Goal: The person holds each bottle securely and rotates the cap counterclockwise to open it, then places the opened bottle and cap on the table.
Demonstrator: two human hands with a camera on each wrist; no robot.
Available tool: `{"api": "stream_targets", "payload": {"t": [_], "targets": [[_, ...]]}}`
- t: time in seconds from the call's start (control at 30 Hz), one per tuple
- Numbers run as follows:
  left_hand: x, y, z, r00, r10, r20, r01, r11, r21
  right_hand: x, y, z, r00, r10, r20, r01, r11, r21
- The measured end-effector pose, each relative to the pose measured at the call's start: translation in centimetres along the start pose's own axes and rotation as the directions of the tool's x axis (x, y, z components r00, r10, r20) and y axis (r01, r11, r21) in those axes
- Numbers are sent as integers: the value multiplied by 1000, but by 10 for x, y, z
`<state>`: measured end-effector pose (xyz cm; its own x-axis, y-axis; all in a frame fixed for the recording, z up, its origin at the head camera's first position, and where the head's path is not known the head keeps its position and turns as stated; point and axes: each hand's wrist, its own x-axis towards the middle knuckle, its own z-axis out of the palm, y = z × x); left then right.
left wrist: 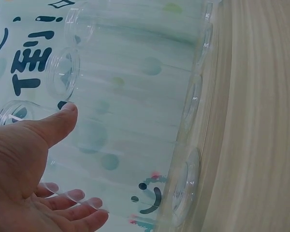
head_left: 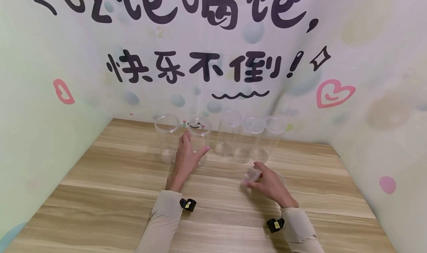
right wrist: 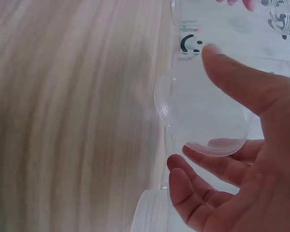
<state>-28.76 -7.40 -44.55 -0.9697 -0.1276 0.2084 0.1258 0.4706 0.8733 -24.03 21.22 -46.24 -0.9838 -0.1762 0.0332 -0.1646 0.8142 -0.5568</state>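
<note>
Evidently, the items under check are a clear jar (head_left: 200, 138) and a clear, round lid (head_left: 252, 175). The jar stands upright on the wooden table (head_left: 213, 212), near the back wall, with a neighbouring jar (head_left: 168, 141) to its left and three more jars (head_left: 245, 143) to its right. The left hand (head_left: 186, 160) holds the jar in a loose grasp, thumb on one side and fingers on the other; how firmly it grips cannot be told. The right hand (head_left: 268, 182) grips the lid by its edge, tilted and raised off the table, thumb opposite the fingertips. A pale piece with a ribbed edge (right wrist: 151, 212), probably a second lid, lies near the right hand.

Handling, as judged: the jar appears light, thin-walled and smooth, hence liable to slip or tip; best held around the middle of its wall, with modest pressure, as a hard squeeze could flex it. The lid appears very light and somewhat flexible; best taken by opposite points of its rim, face left free, without bending
</note>
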Motion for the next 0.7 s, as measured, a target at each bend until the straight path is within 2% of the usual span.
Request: {"api": "stream_targets", "payload": {"t": [0.27,0.7], "targets": [[2,-2,1,1000,19,-5,-19,1000,14,-5,3,1,1000,5,12,-5,1000,-3],[0,-2,-2,999,-15,36,13,998,57,-2,1,5,999,42,34,-41,998,-44]]}}
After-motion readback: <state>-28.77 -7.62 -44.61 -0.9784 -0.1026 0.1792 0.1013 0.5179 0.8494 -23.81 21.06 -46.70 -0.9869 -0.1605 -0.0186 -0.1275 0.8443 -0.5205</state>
